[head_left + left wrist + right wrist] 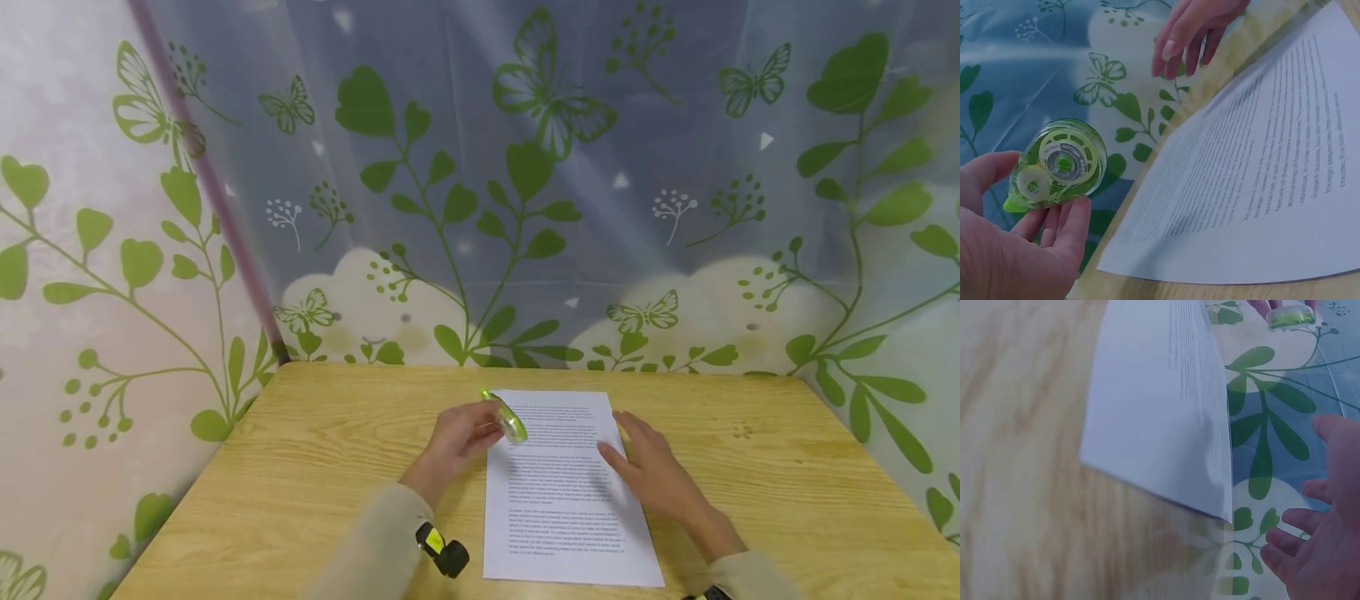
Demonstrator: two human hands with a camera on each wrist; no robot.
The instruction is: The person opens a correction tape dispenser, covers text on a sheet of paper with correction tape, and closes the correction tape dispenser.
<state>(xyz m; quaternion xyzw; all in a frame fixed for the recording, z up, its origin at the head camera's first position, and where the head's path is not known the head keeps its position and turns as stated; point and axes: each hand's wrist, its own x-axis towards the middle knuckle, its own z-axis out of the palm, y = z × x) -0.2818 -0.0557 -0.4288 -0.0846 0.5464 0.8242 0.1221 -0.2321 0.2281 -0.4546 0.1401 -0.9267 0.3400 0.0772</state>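
A see-through green correction tape (pixel 513 422) is pinched between the thumb and fingers of my left hand (pixel 459 440), over the upper left of a printed sheet. Two round reels show through its case in the left wrist view, where the tape (pixel 1060 164) sits at the fingertips of the left hand (pixel 1029 250). The sheet of paper (pixel 558 492) lies on the table, covered in lines of text. At the sheet's right edge my right hand (pixel 656 467) has its fingers spread and holds nothing. In the right wrist view this hand (pixel 1322 537) shows loosely extended fingers.
The wooden table (pixel 322 467) reaches back to a curtain (pixel 465 208) printed with green leaves and butterflies. A black and yellow wrist device (pixel 442 550) sits on the left sleeve. Patterned cloth also hangs at both sides.
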